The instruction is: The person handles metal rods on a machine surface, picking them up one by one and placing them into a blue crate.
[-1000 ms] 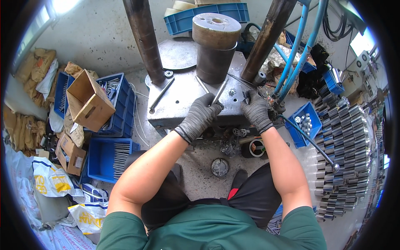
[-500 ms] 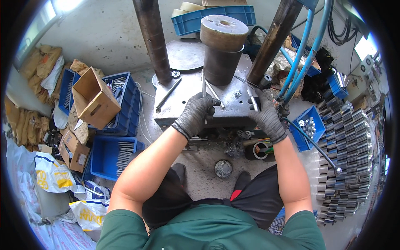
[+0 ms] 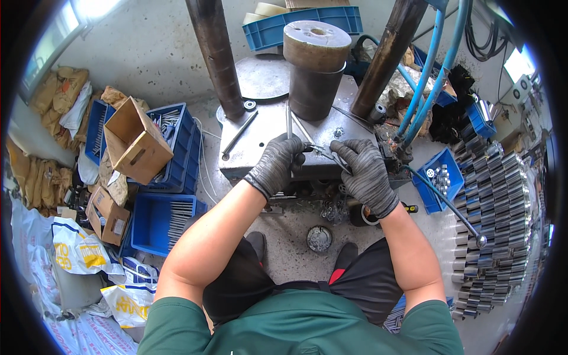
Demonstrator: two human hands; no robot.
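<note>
Over the front of the steel press table (image 3: 260, 155), my left hand (image 3: 275, 164) is closed around an upright slim metal rod (image 3: 289, 124). My right hand (image 3: 368, 176) grips metal pliers (image 3: 323, 150), whose jaws reach the fingers of my left hand and the rod's side. Whether the jaws touch the rod is hidden. Both hands wear dark grey gloves. Behind them a thick steel cylinder (image 3: 316, 89) stands on the table. A loose rod (image 3: 241, 134) lies left of my hands, and another rod (image 3: 302, 126) leans just behind them.
Two steel columns (image 3: 214, 59) (image 3: 390, 56) flank the cylinder. Blue hoses (image 3: 427, 77) hang at right. Blue bins (image 3: 155, 223) and an open carton (image 3: 137, 142) stand left. Right, a small bin (image 3: 441, 192) sits beside stacked metal tubes (image 3: 497, 225). A round tin (image 3: 319, 238) is on the floor.
My right hand has moved left and a little nearer, bringing the pliers up to my left hand. The left hand holds the rod in nearly the same place.
</note>
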